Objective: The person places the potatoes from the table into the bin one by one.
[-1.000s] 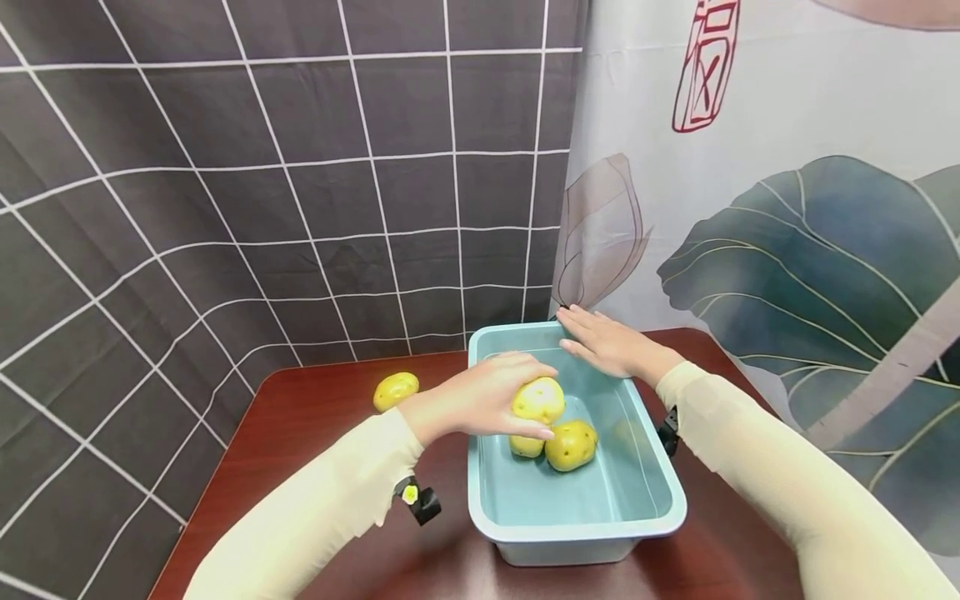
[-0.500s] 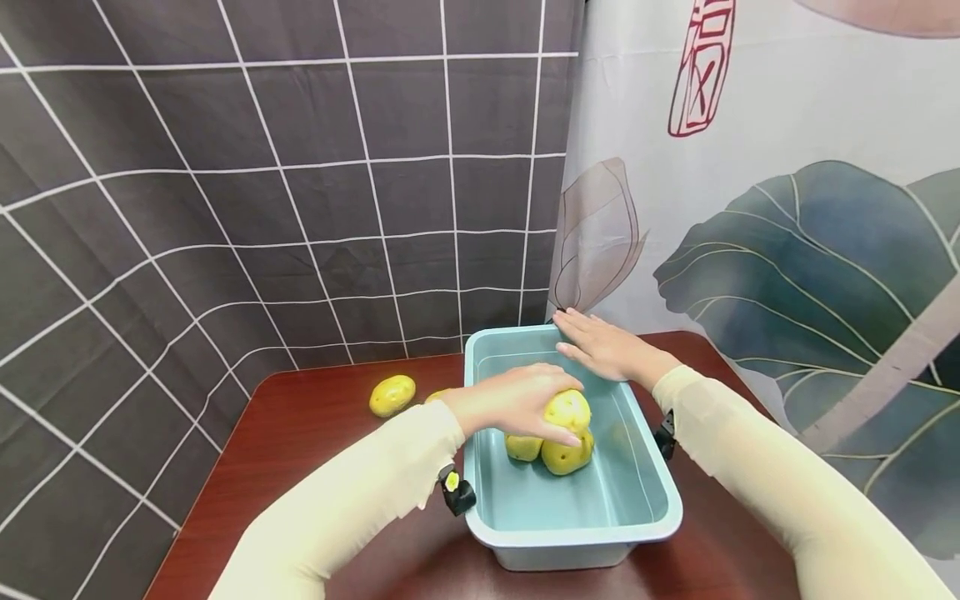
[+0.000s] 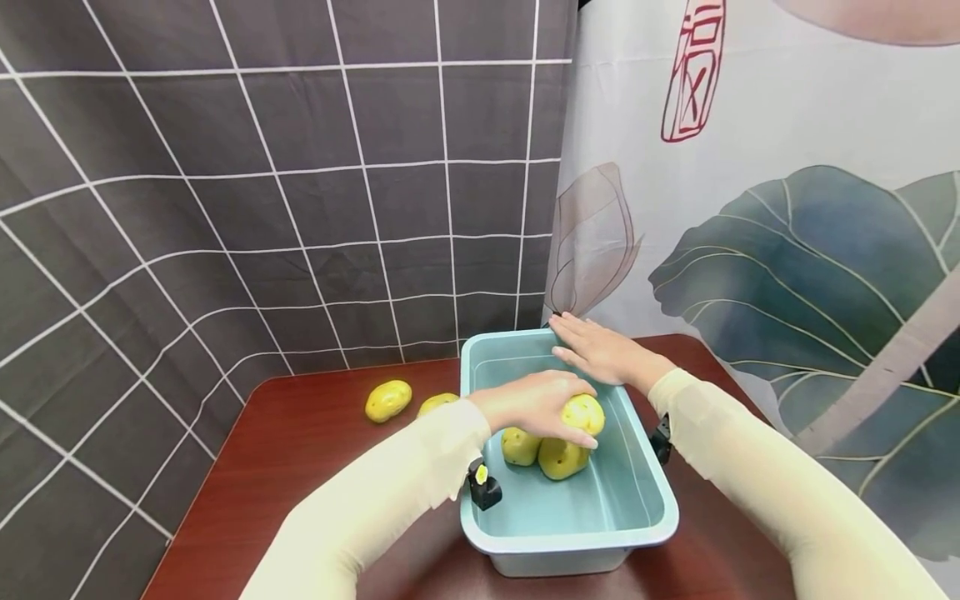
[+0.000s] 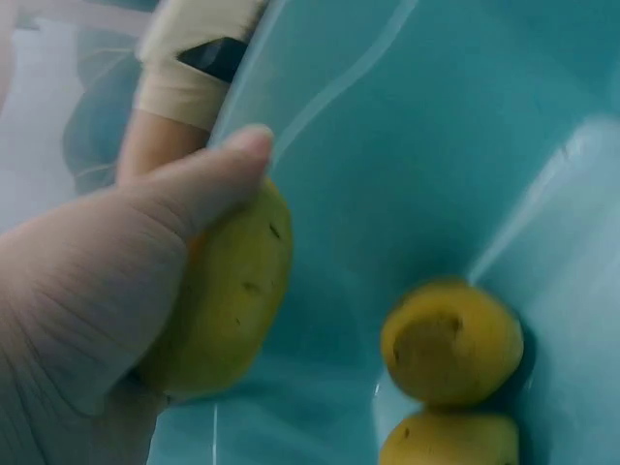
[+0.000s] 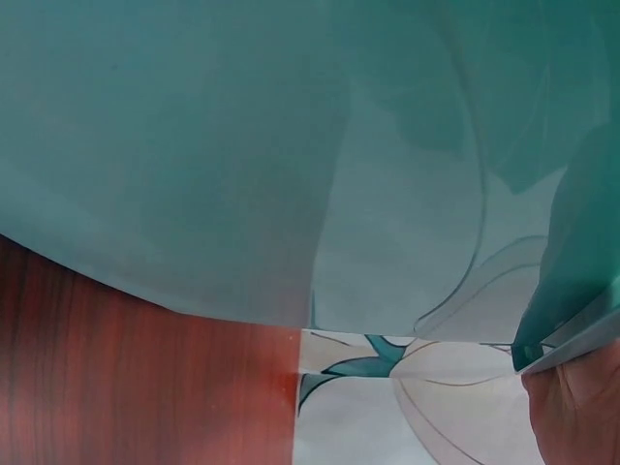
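Note:
My left hand (image 3: 534, 404) grips a yellow potato (image 3: 585, 414) over the inside of a light blue plastic bin (image 3: 570, 543). In the left wrist view, the thumb lies along the upper side of this potato (image 4: 237, 300), and the hand hides part of it. Below it, two more potatoes sit side by side on the bin's floor, a left one (image 3: 519, 447) and a right one (image 3: 561, 461). With its fingers extended, my right hand (image 3: 603, 350) rests on the bin's rim at the far right corner. Only a bit of that hand (image 5: 581, 412) shows in the right wrist view.
Left of the bin, one potato (image 3: 388, 401) lies on the red-brown table (image 3: 315, 467). Another potato (image 3: 437, 402) lies closer to the bin, partly behind my left sleeve. A dark grid-patterned curtain (image 3: 300, 208) and a white printed curtain (image 3: 750, 275) hang behind the table.
My left hand has moved right with the potato, from near the bin's left side to over its middle. A table potato has come out from behind the sleeve. The right hand stays put.

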Demonstrator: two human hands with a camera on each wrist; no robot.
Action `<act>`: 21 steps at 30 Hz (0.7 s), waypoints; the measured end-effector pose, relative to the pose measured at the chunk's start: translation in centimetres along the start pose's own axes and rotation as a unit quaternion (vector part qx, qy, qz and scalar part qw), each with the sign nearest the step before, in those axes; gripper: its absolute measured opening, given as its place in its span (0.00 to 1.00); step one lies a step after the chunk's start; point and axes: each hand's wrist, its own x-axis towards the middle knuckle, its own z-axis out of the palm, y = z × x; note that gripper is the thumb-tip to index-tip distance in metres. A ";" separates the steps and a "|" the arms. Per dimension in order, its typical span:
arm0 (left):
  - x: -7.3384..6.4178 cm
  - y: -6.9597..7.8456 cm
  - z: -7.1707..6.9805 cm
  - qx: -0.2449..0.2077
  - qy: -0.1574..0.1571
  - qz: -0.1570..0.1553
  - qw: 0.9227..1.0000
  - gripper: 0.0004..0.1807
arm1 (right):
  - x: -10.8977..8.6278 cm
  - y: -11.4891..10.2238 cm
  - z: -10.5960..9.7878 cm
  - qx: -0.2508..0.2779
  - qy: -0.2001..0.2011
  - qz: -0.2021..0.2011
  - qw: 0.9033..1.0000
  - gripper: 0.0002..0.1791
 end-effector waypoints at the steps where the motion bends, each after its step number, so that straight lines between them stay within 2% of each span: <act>1: 0.2 -0.1 0.1 -0.003 0.001 -0.001 1.000 0.42 | 0.0 0.0 0.0 -0.002 0.002 -0.002 1.000 0.38; 6: 1.0 -0.9 0.9 -0.009 -0.001 -0.015 1.000 0.41 | 0.0 0.2 0.1 -0.006 0.004 -0.006 1.000 0.39; 13: 1.0 -1.9 1.3 -0.013 -0.007 -0.013 1.000 0.39 | -0.1 -0.1 -0.3 -0.005 0.007 -0.001 1.000 0.39; 21: 0.8 -2.7 1.9 -0.005 -0.016 -0.035 0.999 0.35 | 0.1 0.1 0.2 -0.007 0.005 -0.008 1.000 0.39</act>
